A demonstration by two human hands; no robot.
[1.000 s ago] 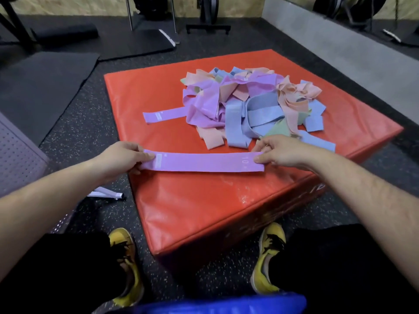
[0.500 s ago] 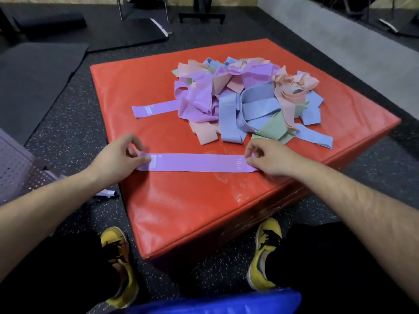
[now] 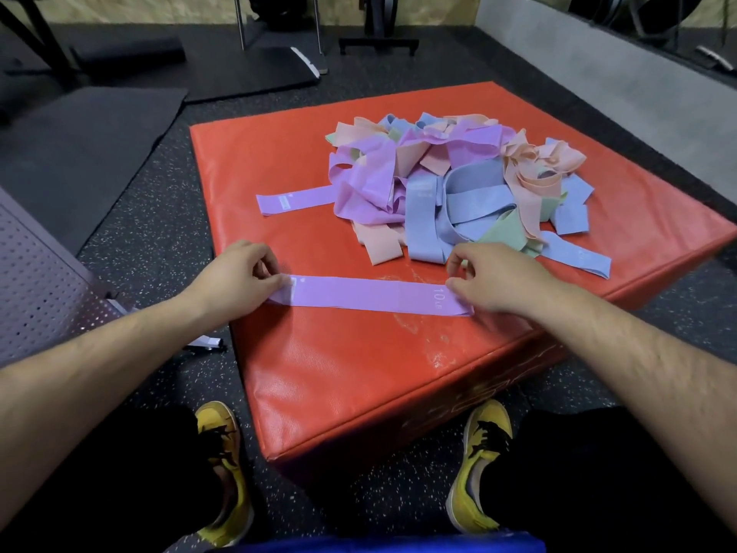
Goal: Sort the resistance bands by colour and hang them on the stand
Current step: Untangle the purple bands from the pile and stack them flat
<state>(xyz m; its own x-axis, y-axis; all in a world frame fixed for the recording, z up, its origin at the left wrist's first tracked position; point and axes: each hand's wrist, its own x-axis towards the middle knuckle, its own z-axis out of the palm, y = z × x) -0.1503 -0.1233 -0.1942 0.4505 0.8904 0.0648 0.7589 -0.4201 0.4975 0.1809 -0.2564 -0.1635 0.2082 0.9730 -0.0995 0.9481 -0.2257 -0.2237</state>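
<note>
Red padded box (image 3: 359,377) w/ flat purple band (image 3: 371,296), mixed band pile (image 3: 458,193).

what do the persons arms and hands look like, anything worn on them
The left arm and right arm are bare to the frame edge, no sleeves in view, hair on the forearms. The left hand and right hand wear no gloves; no watch, bracelet or ring shows.

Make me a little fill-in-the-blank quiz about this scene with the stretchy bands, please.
The flat band, held at its ends by the left hand and the right hand, is coloured ____.
The number printed on it beside the right hand is ____.
The person's shoes are black and ____.
Missing words: purple; 10; yellow.
</note>
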